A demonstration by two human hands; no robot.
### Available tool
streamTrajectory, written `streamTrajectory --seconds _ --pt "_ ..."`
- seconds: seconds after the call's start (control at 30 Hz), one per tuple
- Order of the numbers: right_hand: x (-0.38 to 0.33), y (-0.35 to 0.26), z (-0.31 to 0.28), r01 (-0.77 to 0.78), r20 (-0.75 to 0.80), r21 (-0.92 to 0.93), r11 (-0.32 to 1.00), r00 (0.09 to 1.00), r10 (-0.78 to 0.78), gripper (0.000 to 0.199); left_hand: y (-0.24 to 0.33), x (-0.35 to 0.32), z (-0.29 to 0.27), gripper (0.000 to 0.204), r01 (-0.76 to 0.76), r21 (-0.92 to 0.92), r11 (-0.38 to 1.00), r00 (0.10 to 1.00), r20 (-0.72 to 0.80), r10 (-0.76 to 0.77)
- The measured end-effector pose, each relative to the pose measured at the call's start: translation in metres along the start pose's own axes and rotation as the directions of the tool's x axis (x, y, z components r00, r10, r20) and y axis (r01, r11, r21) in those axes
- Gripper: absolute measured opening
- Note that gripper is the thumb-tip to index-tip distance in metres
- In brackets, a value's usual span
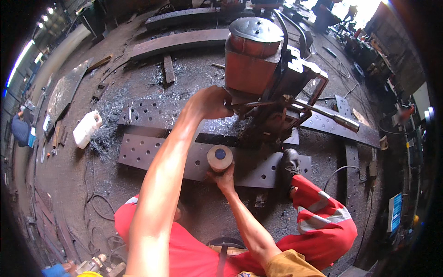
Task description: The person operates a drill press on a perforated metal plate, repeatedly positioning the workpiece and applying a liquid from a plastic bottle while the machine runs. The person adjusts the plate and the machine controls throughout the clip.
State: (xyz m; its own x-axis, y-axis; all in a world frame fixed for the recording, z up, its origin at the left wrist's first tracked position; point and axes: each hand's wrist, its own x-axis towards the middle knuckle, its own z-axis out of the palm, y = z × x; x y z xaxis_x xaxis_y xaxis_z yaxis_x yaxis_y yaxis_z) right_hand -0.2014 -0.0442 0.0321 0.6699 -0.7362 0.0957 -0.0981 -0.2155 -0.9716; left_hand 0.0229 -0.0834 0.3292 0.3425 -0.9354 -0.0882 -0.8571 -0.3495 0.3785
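The left hand (210,102) is seen closed around the near end of the feed handle (295,107) of a rust-red magnetic drill (265,78). The handle's long axis runs from that hand toward the right, ending in a pale grip beyond the machine body. The drill stands on a perforated steel plate (152,152) laid on the workshop floor (69,184), toward the plate's far edge. The right hand (224,177) is held at the plate's near edge, fingers wrapped about the lower part of a small round container (220,157) with a dark blue centre; it lies nearer the person than the drill. A boot (289,165) is set on the plate's right end. Metal swarf (108,120) and a white jerrycan (86,128) are noted beyond the plate's left end.
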Motion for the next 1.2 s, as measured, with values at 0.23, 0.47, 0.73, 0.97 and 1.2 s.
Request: streamTrajectory --seconds 0.23,0.47,0.73,0.97,1.2 --pt "0.029 -0.016 0.002 0.121 -0.133 0.027 0.992 0.984 -0.116 0.094 0.007 0.001 -0.001 0.038 0.020 -0.006 1.000 1.000 0.008 -0.020" --pt "0.030 -0.017 0.005 -0.119 -0.125 0.110 0.987 0.983 0.132 0.098 0.000 0.002 0.002 0.041 0.085 0.040 0.996 0.996 0.037 -0.087" --pt "0.029 0.034 -0.006 -0.463 0.024 0.289 0.838 0.878 0.477 0.081 0.007 0.004 0.006 0.041 0.038 0.020 0.999 0.999 -0.031 -0.038" --pt "0.032 0.028 -0.014 -0.565 0.174 0.459 0.686 0.814 0.554 0.072 0.001 0.010 0.009 0.040 0.005 0.014 1.000 1.000 -0.002 -0.005" --pt "0.027 0.024 -0.013 -0.617 0.158 0.405 0.675 0.774 0.613 0.069 -0.002 0.007 0.009 0.037 0.017 0.005 1.000 1.000 -0.013 -0.017"
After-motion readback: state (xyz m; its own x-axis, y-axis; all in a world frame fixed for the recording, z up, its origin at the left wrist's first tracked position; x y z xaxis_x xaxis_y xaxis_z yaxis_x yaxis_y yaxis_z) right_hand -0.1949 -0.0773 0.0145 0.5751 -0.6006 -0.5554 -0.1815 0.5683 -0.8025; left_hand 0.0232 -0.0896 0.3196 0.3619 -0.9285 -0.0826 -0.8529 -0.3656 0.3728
